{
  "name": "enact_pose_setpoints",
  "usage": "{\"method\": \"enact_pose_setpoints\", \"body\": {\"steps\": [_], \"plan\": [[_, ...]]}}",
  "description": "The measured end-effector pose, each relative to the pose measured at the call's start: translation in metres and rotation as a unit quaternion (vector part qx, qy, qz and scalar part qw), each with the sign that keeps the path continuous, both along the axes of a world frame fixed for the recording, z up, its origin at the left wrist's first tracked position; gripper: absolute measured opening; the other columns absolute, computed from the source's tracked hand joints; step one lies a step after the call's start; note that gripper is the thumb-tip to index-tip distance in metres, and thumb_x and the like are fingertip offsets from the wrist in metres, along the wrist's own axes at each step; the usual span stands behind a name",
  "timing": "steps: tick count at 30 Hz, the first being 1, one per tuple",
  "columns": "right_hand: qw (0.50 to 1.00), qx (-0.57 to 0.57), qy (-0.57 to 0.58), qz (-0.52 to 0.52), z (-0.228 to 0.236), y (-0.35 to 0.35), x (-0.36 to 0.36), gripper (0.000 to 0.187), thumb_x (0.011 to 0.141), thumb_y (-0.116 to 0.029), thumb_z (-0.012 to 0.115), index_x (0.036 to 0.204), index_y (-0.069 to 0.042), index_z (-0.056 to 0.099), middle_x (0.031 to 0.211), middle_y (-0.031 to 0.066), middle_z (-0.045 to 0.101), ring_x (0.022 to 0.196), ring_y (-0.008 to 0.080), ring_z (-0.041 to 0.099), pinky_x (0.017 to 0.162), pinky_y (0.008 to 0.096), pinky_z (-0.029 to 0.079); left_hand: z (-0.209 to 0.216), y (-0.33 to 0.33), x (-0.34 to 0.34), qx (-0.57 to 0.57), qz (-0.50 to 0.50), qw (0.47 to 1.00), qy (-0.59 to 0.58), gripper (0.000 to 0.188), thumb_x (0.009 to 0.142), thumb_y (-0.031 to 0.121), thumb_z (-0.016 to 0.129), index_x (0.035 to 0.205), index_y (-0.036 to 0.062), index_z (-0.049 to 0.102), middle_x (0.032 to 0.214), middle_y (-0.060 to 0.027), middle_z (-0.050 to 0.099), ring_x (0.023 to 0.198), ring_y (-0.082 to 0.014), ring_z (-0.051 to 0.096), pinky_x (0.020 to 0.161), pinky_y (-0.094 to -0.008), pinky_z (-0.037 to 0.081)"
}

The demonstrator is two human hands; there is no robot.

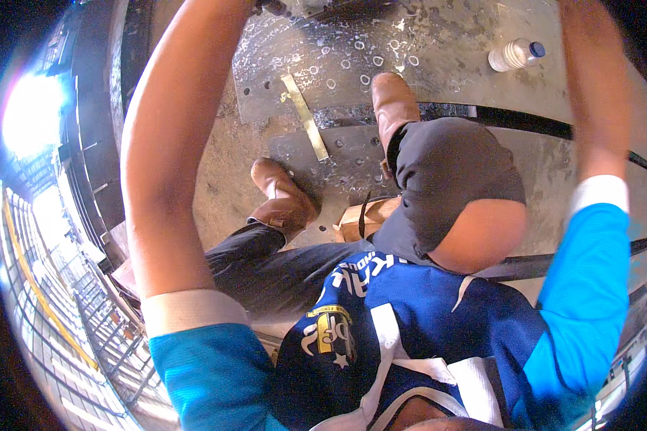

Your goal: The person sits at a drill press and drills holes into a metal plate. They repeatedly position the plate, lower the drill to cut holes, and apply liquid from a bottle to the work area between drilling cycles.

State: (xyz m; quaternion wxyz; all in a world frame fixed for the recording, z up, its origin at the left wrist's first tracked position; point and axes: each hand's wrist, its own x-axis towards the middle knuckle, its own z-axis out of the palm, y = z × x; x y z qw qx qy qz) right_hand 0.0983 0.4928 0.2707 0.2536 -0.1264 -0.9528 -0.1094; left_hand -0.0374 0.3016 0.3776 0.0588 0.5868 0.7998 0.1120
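Plate [446, 86], grey and marked with white rings, spreads between the left forearm [169, 122] and the right forearm [600, 93]. Both hands are past the upper edge, so I cannot tell whether either grip is wide, narrow or holding anything. A dark object [274, 8], mostly cut off, shows just beside the left forearm. A blue-capped bottle [512, 57] lies near the right forearm; a yellowish strip [306, 118] lies between the boots [394, 104].
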Motion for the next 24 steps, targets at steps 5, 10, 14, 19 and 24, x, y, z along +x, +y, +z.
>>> {"method": "enact_pose_setpoints", "body": {"steps": [5, 10, 14, 19, 24], "plan": [[0.991, -0.121, -0.015, -0.046, -0.08, -0.021, 0.014, 0.021, 0.092, -0.015, 0.054, 0.104, -0.007, 0.07, 0.102, 0.0182, 0.072, 0.098, 0.038, 0.067, 0.085, 0.0468, 0.051, 0.005, -0.045, -0.001, 0.091, 0.031, 0.995, -0.012, 0.063, 0.095, 0.034, 0.055, 0.149, 0.0026, 0.049, 0.132, -0.0278, 0.065, 0.123, -0.0411, 0.064, 0.107, -0.0469, 0.049], [0.954, -0.285, 0.091, -0.007, -0.127, -0.021, 0.028, 0.023, 0.092, -0.015, 0.052, 0.104, -0.005, 0.069, 0.105, 0.0198, 0.072, 0.099, 0.0401, 0.067, 0.087, 0.047, 0.051, 0.002, -0.056, -0.025, 0.108, 0.036, 0.994, -0.002, 0.062, 0.095, 0.033, 0.056, 0.149, 0.0025, 0.049, 0.133, -0.0274, 0.065, 0.124, -0.0406, 0.064, 0.107, -0.0467, 0.049], [0.942, -0.334, -0.026, -0.004, -0.12, 0.008, 0.024, 0.021, 0.091, -0.016, 0.052, 0.1, -0.003, 0.066, 0.101, 0.0228, 0.07, 0.098, 0.0429, 0.065, 0.086, 0.0469, 0.05, 0.002, -0.06, -0.037, 0.12, 0.034, 0.992, -0.004, 0.062, 0.095, 0.032, 0.056, 0.149, 0.0024, 0.05, 0.133, -0.0271, 0.065, 0.124, -0.0402, 0.064, 0.107, -0.0465, 0.049], [0.913, -0.4, -0.055, -0.047, -0.123, 0.009, 0.017, 0.021, 0.093, -0.016, 0.051, 0.098, -0.001, 0.064, 0.098, 0.0243, 0.069, 0.093, 0.0366, 0.065, 0.084, 0.0446, 0.049, 0.003, -0.065, -0.046, 0.119, 0.037, 0.992, -0.009, 0.061, 0.095, 0.03, 0.057, 0.149, 0.0023, 0.05, 0.134, -0.0267, 0.064, 0.124, -0.0397, 0.064, 0.108, -0.0463, 0.049], [0.902, -0.427, -0.017, -0.06, -0.128, 0.01, 0.013, 0.03, 0.1, -0.024, 0.05, 0.105, 0.002, 0.066, 0.103, 0.0207, 0.072, 0.093, 0.029, 0.065, 0.085, 0.0409, 0.049, 0.002, -0.07, -0.053, 0.12, 0.044, 0.992, -0.01, 0.061, 0.094, 0.029, 0.058, 0.149, 0.0021, 0.05, 0.134, -0.0262, 0.064, 0.124, -0.0392, 0.064, 0.108, -0.046, 0.049]]}}
